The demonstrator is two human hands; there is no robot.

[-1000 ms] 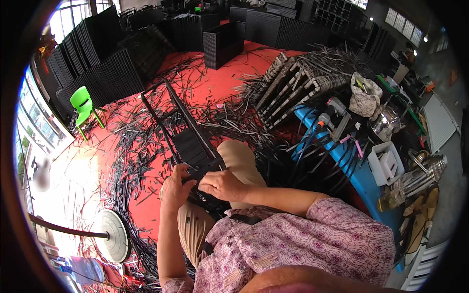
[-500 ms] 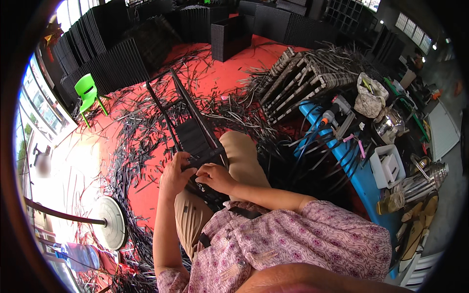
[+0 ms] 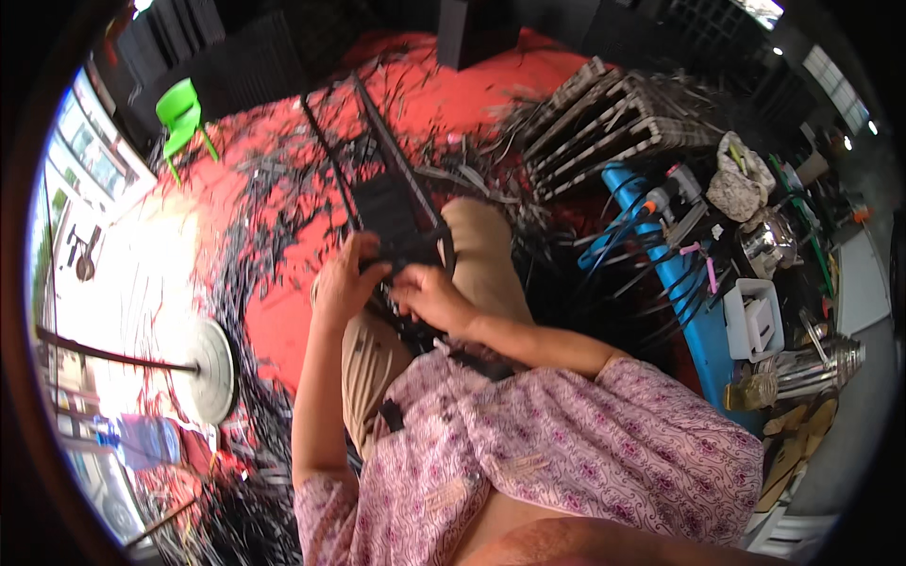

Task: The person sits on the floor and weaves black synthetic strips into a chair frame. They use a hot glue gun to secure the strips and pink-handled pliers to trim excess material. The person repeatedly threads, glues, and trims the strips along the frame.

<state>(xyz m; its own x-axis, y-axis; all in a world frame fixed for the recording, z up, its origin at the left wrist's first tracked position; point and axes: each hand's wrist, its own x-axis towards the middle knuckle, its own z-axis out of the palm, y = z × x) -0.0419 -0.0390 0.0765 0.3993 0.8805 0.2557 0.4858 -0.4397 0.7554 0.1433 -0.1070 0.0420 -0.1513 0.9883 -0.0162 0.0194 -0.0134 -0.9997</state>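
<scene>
A long black frame (image 3: 394,141), partly covered by a flat black woven panel (image 3: 385,209), leans away from my lap with its near end between my knees. My left hand (image 3: 345,283) is wrapped around the near left corner of this frame, thumb pointing inward. Close beside it, my right hand (image 3: 436,300) has its fingers bent and pressed together at the near edge. Whatever lies in those right fingers is too small and blurred to make out. Dark strips below the hands are partly hidden by them.
Loose black strips (image 3: 260,217) litter the red floor. To the right, a blue bench (image 3: 681,283) holds a nail gun (image 3: 665,203), with a white bin (image 3: 755,321) beside it. Woven frames (image 3: 604,132) stand beyond. A green chair (image 3: 181,118) and a round base (image 3: 209,370) are leftward.
The whole view has shifted, with the floor and chair now higher in the picture. Both hands stay at the frame's near end; my right fingers have moved slightly.
</scene>
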